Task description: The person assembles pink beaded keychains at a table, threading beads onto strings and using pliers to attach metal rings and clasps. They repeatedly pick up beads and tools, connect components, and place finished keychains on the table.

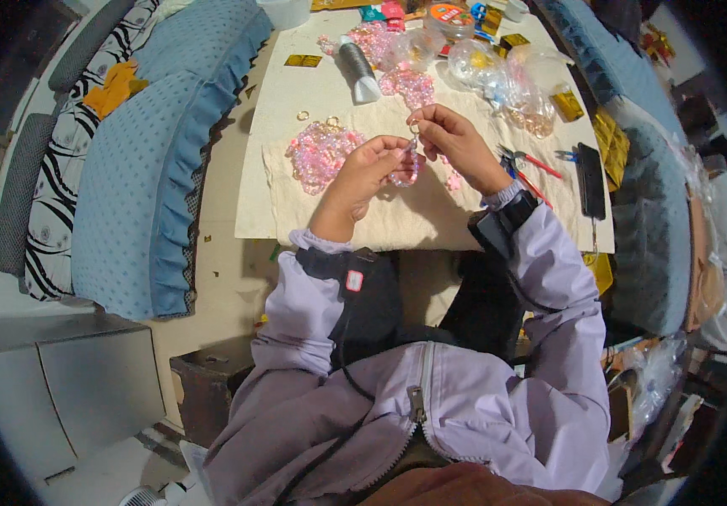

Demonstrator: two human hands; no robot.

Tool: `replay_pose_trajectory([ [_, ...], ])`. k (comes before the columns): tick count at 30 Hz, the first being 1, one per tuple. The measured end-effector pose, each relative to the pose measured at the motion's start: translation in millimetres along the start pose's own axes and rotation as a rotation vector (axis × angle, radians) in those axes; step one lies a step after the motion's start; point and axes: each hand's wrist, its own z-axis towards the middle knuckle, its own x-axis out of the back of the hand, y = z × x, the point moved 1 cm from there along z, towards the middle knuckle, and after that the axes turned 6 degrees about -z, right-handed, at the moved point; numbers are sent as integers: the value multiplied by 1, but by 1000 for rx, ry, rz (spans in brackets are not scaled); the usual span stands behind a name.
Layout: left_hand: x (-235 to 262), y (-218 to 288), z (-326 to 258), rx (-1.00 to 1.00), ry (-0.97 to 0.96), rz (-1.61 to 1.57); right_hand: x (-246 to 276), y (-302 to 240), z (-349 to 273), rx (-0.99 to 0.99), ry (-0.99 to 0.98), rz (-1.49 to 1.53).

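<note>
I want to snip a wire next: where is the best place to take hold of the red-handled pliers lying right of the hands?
Probably by the red handles, coming from the right: they splay open toward that side, bare on the cloth, while the head points at the right hand.

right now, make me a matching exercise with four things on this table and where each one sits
Things:
1 pink bead pile
2 grey spool
3 black phone
4 pliers

Places:
A far right edge of the table
B left of the left hand
C just right of the right wrist
D far side, beyond the hands

Pairs: 1-B, 2-D, 3-A, 4-C
</note>
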Motion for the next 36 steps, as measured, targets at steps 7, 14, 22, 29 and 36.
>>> replay_pose_trajectory([
  [7,-6,-27,-5,141,124,128,11,28,-8,-68,150,-317],
  [14,-11,-36,-4,-320,299,1173,3,43,-7,-83,330,-705],
  [22,-18,-34,-6,-167,339,1042,4,39,-11,65,334,-944],
  [29,-14,-30,-5,-146,337,976,97,25,-51,130,530,-926],
  [36,-10,-33,-1,-231,344,955,111,33,-82,129,383,-957],
])
